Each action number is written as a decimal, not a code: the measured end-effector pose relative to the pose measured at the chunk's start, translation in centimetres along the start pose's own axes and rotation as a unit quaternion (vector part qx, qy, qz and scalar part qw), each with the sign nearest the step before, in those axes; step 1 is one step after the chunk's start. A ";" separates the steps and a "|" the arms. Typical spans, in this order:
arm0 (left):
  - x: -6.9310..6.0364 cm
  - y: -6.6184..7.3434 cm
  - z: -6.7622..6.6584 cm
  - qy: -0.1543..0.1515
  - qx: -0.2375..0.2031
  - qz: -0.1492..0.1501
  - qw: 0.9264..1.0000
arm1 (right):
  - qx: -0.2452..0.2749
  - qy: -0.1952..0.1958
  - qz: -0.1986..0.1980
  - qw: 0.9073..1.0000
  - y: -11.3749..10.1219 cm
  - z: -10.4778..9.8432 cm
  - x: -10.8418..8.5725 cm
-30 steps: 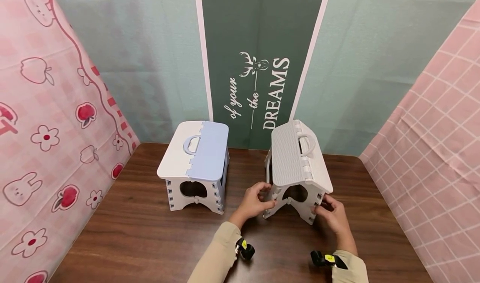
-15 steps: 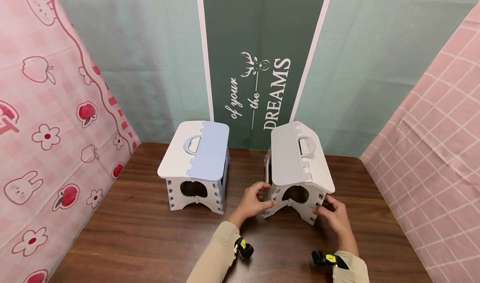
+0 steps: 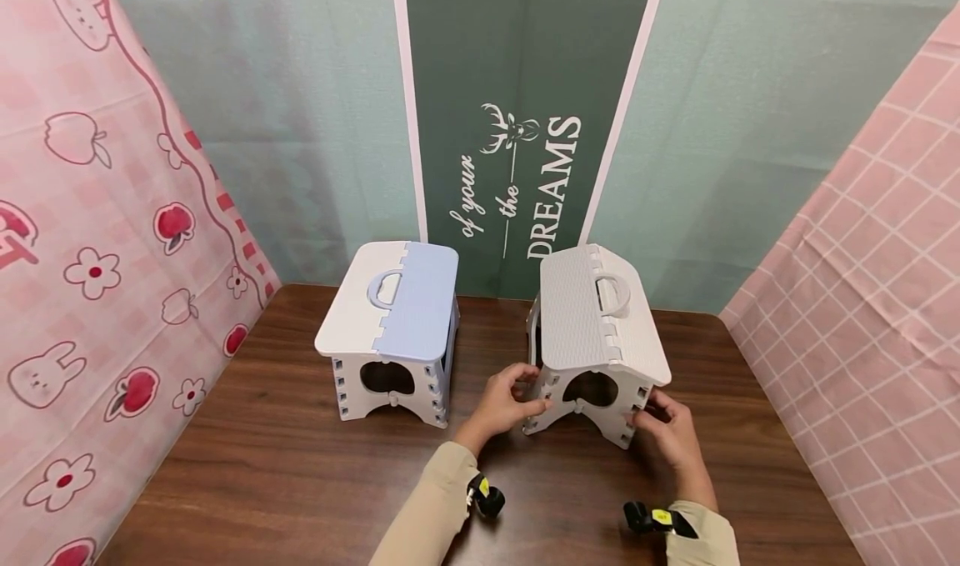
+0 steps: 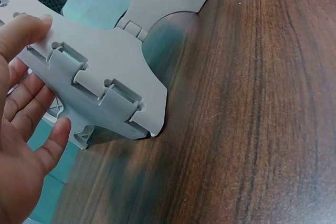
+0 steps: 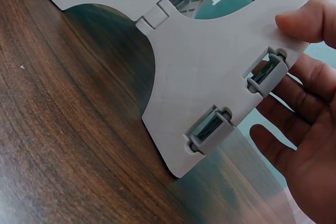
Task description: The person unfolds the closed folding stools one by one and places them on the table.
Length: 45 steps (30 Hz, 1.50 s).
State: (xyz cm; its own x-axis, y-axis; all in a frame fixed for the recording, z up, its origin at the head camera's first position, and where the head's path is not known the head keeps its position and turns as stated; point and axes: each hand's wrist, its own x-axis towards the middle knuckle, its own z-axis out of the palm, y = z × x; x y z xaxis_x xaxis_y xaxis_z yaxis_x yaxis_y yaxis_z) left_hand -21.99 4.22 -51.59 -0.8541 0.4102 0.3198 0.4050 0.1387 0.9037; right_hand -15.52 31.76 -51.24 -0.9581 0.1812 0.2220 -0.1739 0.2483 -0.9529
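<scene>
A grey and white folding stool (image 3: 573, 312) stands on the table, its two-part top bent upward along the hinged middle seam. On the stool's left front edge, my left hand (image 3: 501, 403) grips a leg panel (image 4: 100, 51), thumb on the front face and fingers at the side. My right hand (image 3: 671, 433) holds the opposite front edge the same way; in the right wrist view its thumb presses the white panel (image 5: 210, 61) beside the hinge slots. To the left, apart from both hands, a white and blue folding stool (image 3: 416, 299) stands with a flat top.
The brown wooden table (image 3: 300, 483) carries both stools. A green cloth (image 3: 517, 49) with lettering hangs behind it. Pink patterned cloth (image 3: 112, 257) borders the left, and pink checked cloth (image 3: 862, 299) borders the right.
The grey stool's top has flattened slightly and its legs have spread a little. Both hands keep their hold, the left shifting very slightly left.
</scene>
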 end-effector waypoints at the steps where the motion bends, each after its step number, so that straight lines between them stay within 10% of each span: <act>1: 0.0 0.0 0.0 0.000 -0.002 0.001 1.000 | 0.003 0.000 -0.002 1.000 -0.1 0.0 0.0; 15: 0.0 0.3 0.0 0.002 0.013 0.002 1.000 | 0.004 -0.007 0.003 1.000 -0.5 0.0 -0.3; 25: -0.3 3.6 -0.6 0.000 0.110 0.027 0.994 | -0.151 -0.070 0.001 0.986 -2.3 -0.4 -0.8; 32: -0.6 6.4 -1.3 0.008 0.236 -0.008 0.972 | -0.261 -0.011 -0.022 0.965 -4.2 -0.6 -2.2; 40: -0.2 9.8 -2.5 0.048 0.361 0.080 0.928 | -0.323 0.034 -0.079 0.943 -6.3 -1.4 -2.2; 45: 0.1 11.0 -2.8 0.052 0.376 0.122 0.917 | -0.323 0.049 -0.116 0.938 -7.5 -1.7 -1.7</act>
State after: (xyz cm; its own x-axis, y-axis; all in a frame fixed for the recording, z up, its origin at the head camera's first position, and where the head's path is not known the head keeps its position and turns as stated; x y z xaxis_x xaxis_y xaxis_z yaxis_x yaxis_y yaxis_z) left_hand -18.58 3.25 -40.76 -0.7182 0.4300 0.5470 0.6661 0.6520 0.3621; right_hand -12.18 31.19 -44.16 -0.8800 0.1302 0.4569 -0.1710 0.8105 -0.5602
